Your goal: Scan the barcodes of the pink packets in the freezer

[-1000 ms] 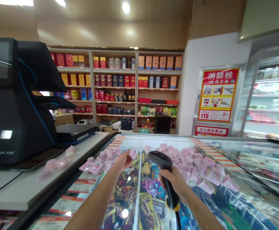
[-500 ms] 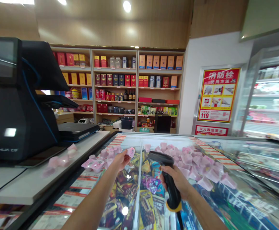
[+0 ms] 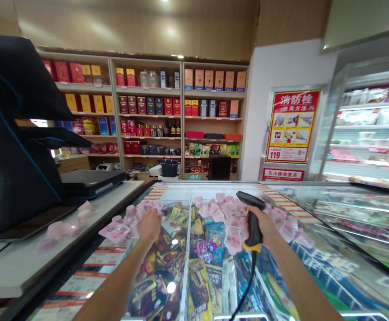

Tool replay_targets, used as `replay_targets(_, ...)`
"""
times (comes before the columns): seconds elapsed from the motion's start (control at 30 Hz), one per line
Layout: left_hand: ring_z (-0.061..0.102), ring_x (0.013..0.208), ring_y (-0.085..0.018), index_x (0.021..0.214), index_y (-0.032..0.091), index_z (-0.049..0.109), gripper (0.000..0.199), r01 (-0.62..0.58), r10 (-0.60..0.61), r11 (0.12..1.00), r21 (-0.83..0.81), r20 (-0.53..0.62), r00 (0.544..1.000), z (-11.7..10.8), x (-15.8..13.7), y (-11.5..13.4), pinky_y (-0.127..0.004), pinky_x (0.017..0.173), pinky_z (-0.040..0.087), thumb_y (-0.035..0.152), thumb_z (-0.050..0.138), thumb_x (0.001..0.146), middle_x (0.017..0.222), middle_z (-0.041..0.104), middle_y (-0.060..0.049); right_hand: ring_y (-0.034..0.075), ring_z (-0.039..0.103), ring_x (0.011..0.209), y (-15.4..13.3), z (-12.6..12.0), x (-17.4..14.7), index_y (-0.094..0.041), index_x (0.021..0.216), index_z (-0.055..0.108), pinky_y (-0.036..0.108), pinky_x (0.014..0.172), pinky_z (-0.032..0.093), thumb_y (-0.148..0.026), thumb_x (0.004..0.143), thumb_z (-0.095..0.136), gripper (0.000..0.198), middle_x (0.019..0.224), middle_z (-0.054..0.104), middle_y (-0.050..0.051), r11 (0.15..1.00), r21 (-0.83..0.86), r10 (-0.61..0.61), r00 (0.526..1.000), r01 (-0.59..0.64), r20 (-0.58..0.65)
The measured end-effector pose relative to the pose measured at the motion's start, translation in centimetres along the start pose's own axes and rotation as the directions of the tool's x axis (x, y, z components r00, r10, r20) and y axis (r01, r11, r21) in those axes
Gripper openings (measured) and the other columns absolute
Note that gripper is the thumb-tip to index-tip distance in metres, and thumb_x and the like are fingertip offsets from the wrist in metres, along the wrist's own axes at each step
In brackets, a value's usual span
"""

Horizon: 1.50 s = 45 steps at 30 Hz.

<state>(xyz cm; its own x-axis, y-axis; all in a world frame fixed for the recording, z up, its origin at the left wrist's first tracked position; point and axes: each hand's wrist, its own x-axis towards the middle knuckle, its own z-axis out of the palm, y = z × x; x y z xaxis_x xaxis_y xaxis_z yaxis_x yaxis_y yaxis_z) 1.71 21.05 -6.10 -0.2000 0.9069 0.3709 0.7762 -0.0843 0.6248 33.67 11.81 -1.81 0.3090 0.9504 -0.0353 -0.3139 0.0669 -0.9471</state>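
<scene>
My right hand (image 3: 260, 224) is wrapped round the grip of a black handheld barcode scanner (image 3: 253, 225), whose head tilts over the right pile of small pink plastic cups (image 3: 218, 211). A cable hangs from its yellow-trimmed base. Over at the left pile of pink cups (image 3: 129, 216), my left hand (image 3: 150, 225) has its fingers curled in among them. What those fingers hold, if anything, is hidden. A flat pink pack with a printed label (image 3: 114, 232) lies at the near edge of this pile. Both piles rest on the glass top of a freezer.
Wrapped ice creams (image 3: 161, 272) show through the freezer glass. To the left, a black checkout machine (image 3: 10, 133) stands on a white counter (image 3: 10, 272) with a few more pink cups (image 3: 72, 227). Shelves of boxed goods (image 3: 147, 107) line the back wall.
My left hand has come back from the middle, where it held a pink cup, to the left pile. My right hand has shifted the scanner right and up. The view has turned slightly right.
</scene>
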Motion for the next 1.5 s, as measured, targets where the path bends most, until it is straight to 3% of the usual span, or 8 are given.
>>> replay_targets(0.2, 0.029, 0.113, -0.033, 0.106, 0.012, 0.044, 0.036, -0.078, 0.091, 0.988, 0.134, -0.090, 0.992, 0.2, 0.1, 1.6, -0.044, 0.090, 0.022, 0.017, 0.043, 0.070, 0.118, 0.040, -0.016, 0.009, 0.046, 0.032, -0.2, -0.5, 0.6, -0.017, 0.065, 0.050, 0.020, 0.031, 0.036, -0.030, 0.062, 0.055, 0.014, 0.040, 0.051, -0.003, 0.997, 0.064, 0.042, 0.998, -0.039, -0.043)
replay_targets(0.53, 0.045, 0.103, -0.018, 0.108, 0.013, 0.050, 0.040, -0.218, 0.225, 0.974, -0.059, 0.178, 0.958, 9.3, 0.1, 9.6, -0.025, 0.090, 0.030, 0.019, 0.050, 0.069, 0.108, 0.053, -0.010, 0.009, 0.048, 0.034, -0.6, -0.3, -0.4, -0.017, 0.071, 0.053, 0.020, 0.032, 0.037, -0.032, 0.063, 0.055, 0.017, 0.044, 0.054, -0.002, 0.994, 0.061, 0.095, 0.995, -0.096, 0.010)
replay_targets(0.7, 0.045, 0.104, -0.019, 0.107, 0.015, 0.050, 0.037, -0.115, 0.163, 0.975, -0.191, 0.256, 0.953, 11.2, 0.1, 10.7, -0.033, 0.091, 0.030, 0.019, 0.055, 0.070, 0.109, 0.053, -0.009, 0.009, 0.045, 0.032, 0.1, 1.1, -1.2, -0.015, 0.056, 0.051, 0.020, 0.031, 0.035, -0.037, 0.062, 0.057, 0.024, 0.040, 0.051, -0.001, 0.993, -0.115, 0.033, 0.999, -0.028, 0.042)
replay_targets(0.83, 0.048, 0.098, -0.019, 0.105, 0.015, 0.048, 0.031, 0.094, 0.008, 0.943, -0.318, 0.305, 0.952, 10.8, 0.6, 10.2, -0.042, 0.083, 0.038, 0.029, 0.047, 0.077, 0.110, 0.050, -0.007, 0.009, 0.043, 0.031, 0.7, 2.3, -1.8, -0.014, 0.053, 0.050, 0.020, 0.031, 0.033, -0.040, 0.063, 0.055, 0.028, 0.037, 0.049, -0.001, 0.976, -0.215, -0.016, 0.995, 0.037, 0.099)
replay_targets(0.93, 0.052, 0.091, -0.017, 0.105, 0.016, 0.048, 0.031, 0.296, -0.132, 0.847, -0.441, 0.367, 0.921, 9.1, 1.4, 8.8, -0.038, 0.077, 0.043, 0.030, 0.046, 0.078, 0.107, 0.051, -0.006, 0.009, 0.044, 0.033, 1.2, 3.2, -2.6, -0.013, 0.062, 0.053, 0.021, 0.032, 0.035, -0.040, 0.063, 0.055, 0.027, 0.041, 0.050, -0.002, 0.986, -0.163, 0.002, 0.988, 0.024, 0.157)
replay_targets(1.1, 0.053, 0.087, -0.016, 0.105, 0.016, 0.048, 0.030, 0.525, -0.259, 0.549, -0.650, 0.465, 0.847, 5.0, 1.9, 5.5, -0.036, 0.073, 0.045, 0.030, 0.044, 0.079, 0.105, 0.052, -0.006, 0.009, 0.046, 0.035, 2.3, 5.1, -4.4, -0.013, 0.070, 0.053, 0.020, 0.033, 0.035, -0.041, 0.065, 0.051, 0.028, 0.046, 0.053, -0.001, 0.993, -0.091, 0.101, 0.932, -0.073, 0.348)
replay_targets(1.33, 0.054, 0.085, -0.015, 0.104, 0.015, 0.048, 0.029, 0.594, -0.281, 0.202, -0.779, 0.535, 0.797, 2.5, 0.9, 3.1, -0.035, 0.072, 0.046, 0.029, 0.045, 0.079, 0.103, 0.053, -0.006, 0.008, 0.044, 0.032, 3.4, 6.8, -5.4, -0.014, 0.061, 0.049, 0.019, 0.032, 0.035, -0.041, 0.069, 0.046, 0.028, 0.042, 0.052, -0.001, 0.980, -0.122, 0.191, 0.899, -0.154, 0.393)
replay_targets(1.5, 0.054, 0.084, -0.014, 0.104, 0.015, 0.048, 0.028, 0.588, -0.290, 0.124, -0.799, 0.537, 0.792, 2.7, 0.7, 2.4, -0.033, 0.070, 0.046, 0.029, 0.045, 0.079, 0.102, 0.053, -0.006, 0.008, 0.043, 0.032, 3.5, 6.9, -5.9, -0.014, 0.060, 0.048, 0.019, 0.032, 0.034, -0.040, 0.068, 0.047, 0.027, 0.042, 0.052, -0.001, 0.979, -0.172, 0.171, 0.888, -0.105, 0.427)
